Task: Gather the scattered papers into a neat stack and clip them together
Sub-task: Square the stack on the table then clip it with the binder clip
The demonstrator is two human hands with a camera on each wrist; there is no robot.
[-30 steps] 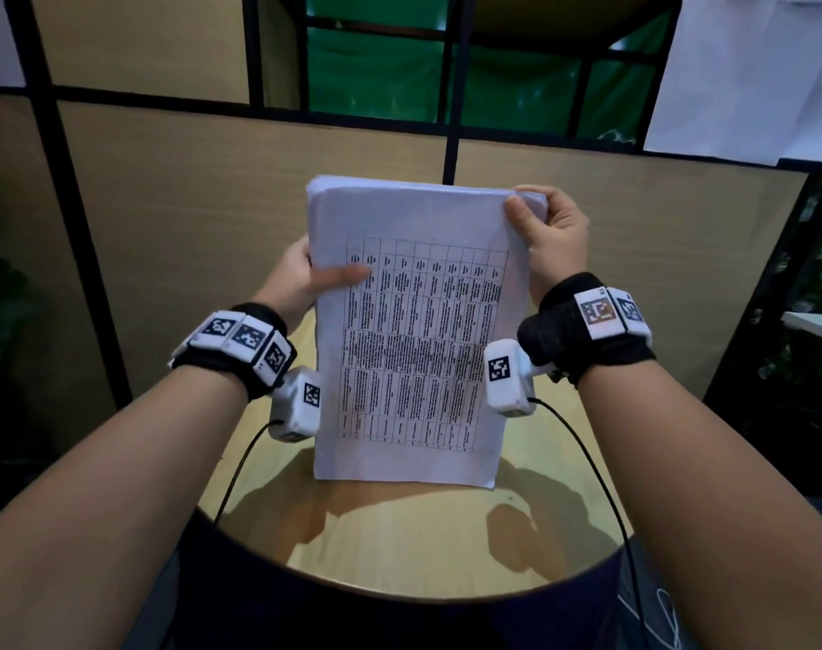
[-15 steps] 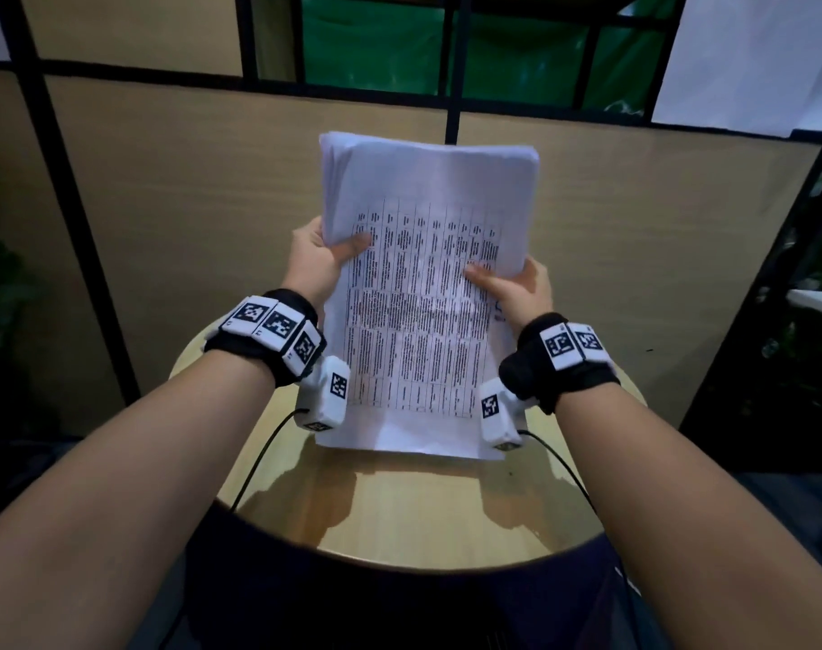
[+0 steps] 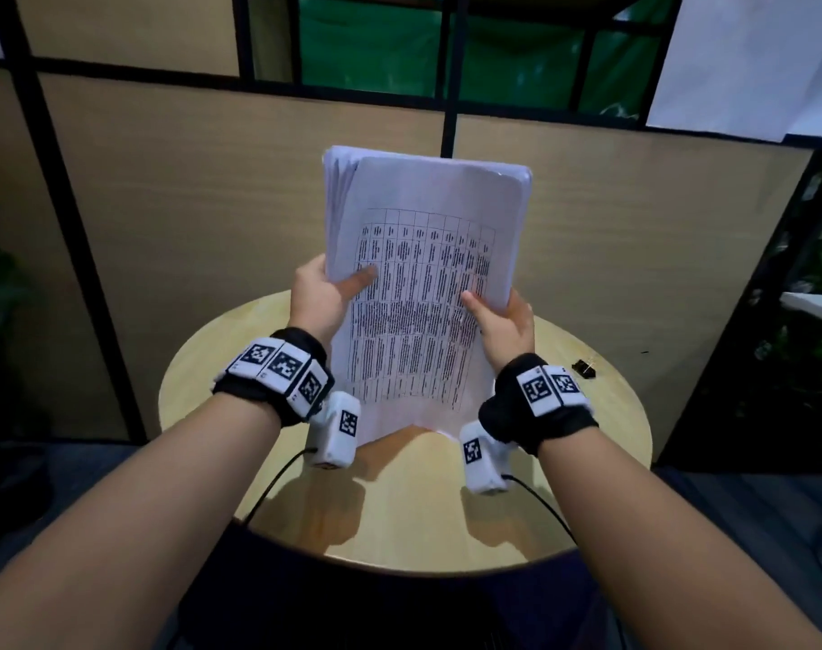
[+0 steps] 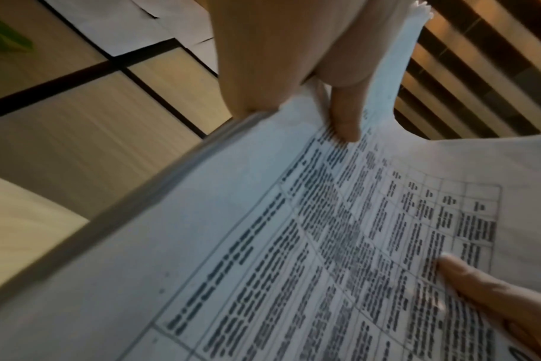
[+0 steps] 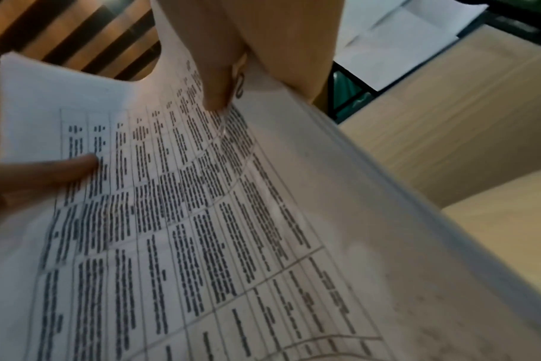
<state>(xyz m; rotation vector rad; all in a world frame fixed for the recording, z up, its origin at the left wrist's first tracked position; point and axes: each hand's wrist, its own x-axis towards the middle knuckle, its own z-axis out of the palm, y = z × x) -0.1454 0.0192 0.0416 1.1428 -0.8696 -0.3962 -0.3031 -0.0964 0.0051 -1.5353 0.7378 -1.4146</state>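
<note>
A: The stack of papers [image 3: 423,293] stands nearly upright above the round table [image 3: 606,443], printed grid facing the person, and its lower edge looks just clear of the wood or barely on it; hard to call from the head view.

B: Both hands are on it. The left hand [image 3: 322,300] clasps the stack's nine o'clock edge, thumb laid across the front sheet, the other fingers hidden behind the pages.

A: And the right hand [image 3: 502,323] grips the four o'clock side the same way, thumb on the printed table, fingers wrapped out of sight behind.

B: From the left wrist view, that thumb [image 4: 345,117] presses flat on the top page, and the sheets' edges run as a thick grey band just beside it.

A: The right wrist view mirrors it: the thumb [image 5: 215,80] pins the front sheet, and the page edges fan slightly along the right side.

B: At the stack's top, around eleven o'clock, the rear sheets peek out past the front one, so the edges are not flush there.

A: Over at three o'clock on the table, well apart from the papers, lies a small black binder clip [image 3: 584,368], untouched.

B: Behind the table, at twelve o'clock, stands a tan partition wall [image 3: 212,204] with black framing.
</note>
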